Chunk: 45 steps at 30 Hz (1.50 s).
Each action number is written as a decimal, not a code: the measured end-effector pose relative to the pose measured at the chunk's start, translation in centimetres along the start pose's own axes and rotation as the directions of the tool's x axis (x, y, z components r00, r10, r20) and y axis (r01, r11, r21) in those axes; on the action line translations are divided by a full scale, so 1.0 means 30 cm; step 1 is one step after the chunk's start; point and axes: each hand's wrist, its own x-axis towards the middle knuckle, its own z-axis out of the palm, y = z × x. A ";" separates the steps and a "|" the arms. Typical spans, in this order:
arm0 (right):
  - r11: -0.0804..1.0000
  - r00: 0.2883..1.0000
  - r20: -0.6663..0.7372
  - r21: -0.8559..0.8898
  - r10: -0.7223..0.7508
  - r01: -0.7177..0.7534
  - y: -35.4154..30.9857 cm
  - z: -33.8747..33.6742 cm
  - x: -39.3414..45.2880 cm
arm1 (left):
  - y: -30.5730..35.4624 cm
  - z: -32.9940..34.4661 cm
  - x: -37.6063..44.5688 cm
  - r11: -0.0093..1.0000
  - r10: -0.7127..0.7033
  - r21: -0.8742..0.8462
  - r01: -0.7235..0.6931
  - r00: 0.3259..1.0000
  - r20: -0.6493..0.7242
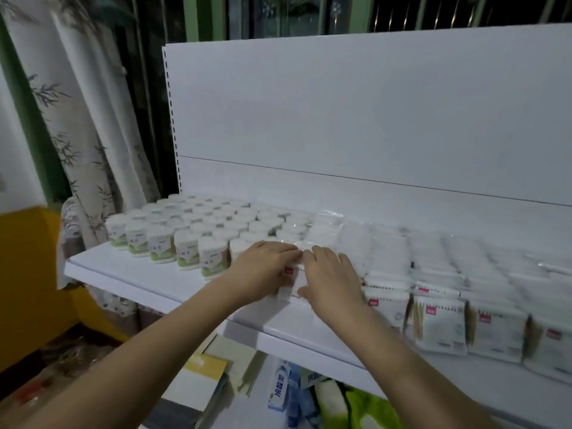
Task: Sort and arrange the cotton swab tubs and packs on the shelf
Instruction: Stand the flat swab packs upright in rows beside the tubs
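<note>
On the white shelf (pixel 130 274), several round cotton swab tubs (pixel 185 239) with green labels stand in rows on the left. Flat white packs (pixel 439 320) with red tags lie in overlapping rows on the right. Between them sits one stack of packs (pixel 294 277) at the shelf's front. My left hand (pixel 263 267) rests on the stack's left side, fingers laid flat over its top. My right hand (pixel 331 274) lies over its right side, thumb at the front edge. The hands hide most of that stack.
A white back panel (pixel 340 119) rises behind the shelf. A patterned curtain (pixel 77 134) hangs at the left, beside a yellow surface (pixel 28 274). Below the shelf lie boxes (pixel 201 376) and blue-and-white packets (pixel 281 388).
</note>
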 end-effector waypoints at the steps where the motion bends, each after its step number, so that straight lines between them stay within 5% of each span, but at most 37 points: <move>1: 1.000 1.000 0.002 -0.003 0.010 -0.010 -0.007 -0.004 0.000 | -0.003 0.001 0.006 1.000 0.006 -0.001 -0.006 1.000 -0.010; 7: 0.999 0.990 -0.137 -0.015 0.043 -0.045 0.055 -0.162 -0.076 | 0.026 -0.042 0.005 0.999 0.035 -0.009 -0.035 0.999 0.009; 15: 0.987 0.958 0.255 -0.122 0.128 -0.100 0.107 -0.105 -0.142 | 0.157 -0.004 0.056 0.989 0.117 -0.105 -0.108 0.989 0.084; 23: 0.988 0.984 0.089 -0.026 0.156 -0.155 0.134 -0.048 -0.117 | 0.168 0.033 0.093 0.993 0.117 -0.046 -0.112 0.983 0.142; 30: 0.972 0.928 0.295 -0.128 0.228 -0.198 0.268 -0.116 -0.231 | 0.187 0.012 0.073 0.986 0.154 -0.090 -0.141 0.974 0.167; 45: 0.965 0.937 0.241 0.006 0.254 -0.263 0.272 -0.129 -0.234 | 0.161 -0.036 0.109 0.958 0.164 -0.275 -0.077 0.938 0.307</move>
